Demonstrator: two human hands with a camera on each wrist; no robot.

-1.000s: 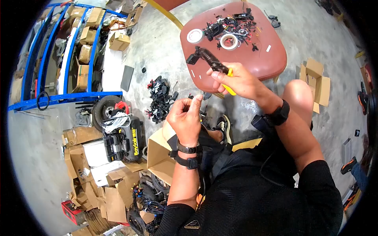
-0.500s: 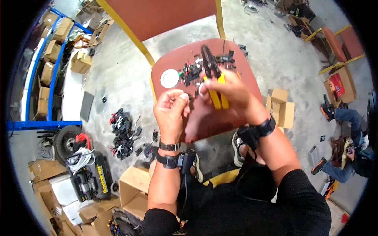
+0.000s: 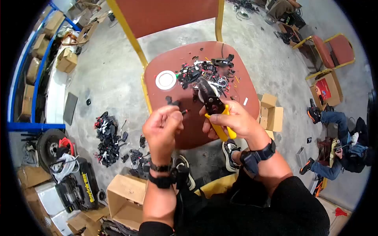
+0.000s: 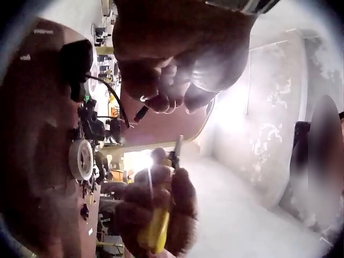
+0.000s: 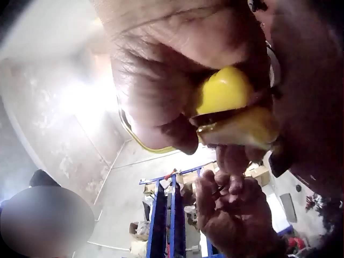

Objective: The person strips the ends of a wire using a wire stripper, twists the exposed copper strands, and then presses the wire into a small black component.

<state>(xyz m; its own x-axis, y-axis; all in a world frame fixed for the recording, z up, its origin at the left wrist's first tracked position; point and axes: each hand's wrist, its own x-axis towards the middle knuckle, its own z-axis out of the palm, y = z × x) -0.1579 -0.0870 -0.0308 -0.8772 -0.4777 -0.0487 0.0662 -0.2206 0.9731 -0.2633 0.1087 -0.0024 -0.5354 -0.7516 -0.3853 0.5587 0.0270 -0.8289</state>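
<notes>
My right hand grips yellow-handled pliers, their dark head pointing up over the chair seat. To their left, my left hand has its fingers curled, with a small dark piece with a red end at the fingertips; the same piece sticks out below the left fingers in the left wrist view. A black part is just beyond the left hand, over the seat. In the right wrist view the yellow handle lies in the right palm, and fingers cover part of the pliers.
Small black parts and wire scraps are heaped on the seat, beside a white round disc and a tape roll. A black pile and open cartons are on the floor. Another person sits at the right.
The head view has shifted, and both hands are now over the seat. A black part was at the pliers' tips one second ago; it is no longer there. The pliers have come lower since half a second ago.
</notes>
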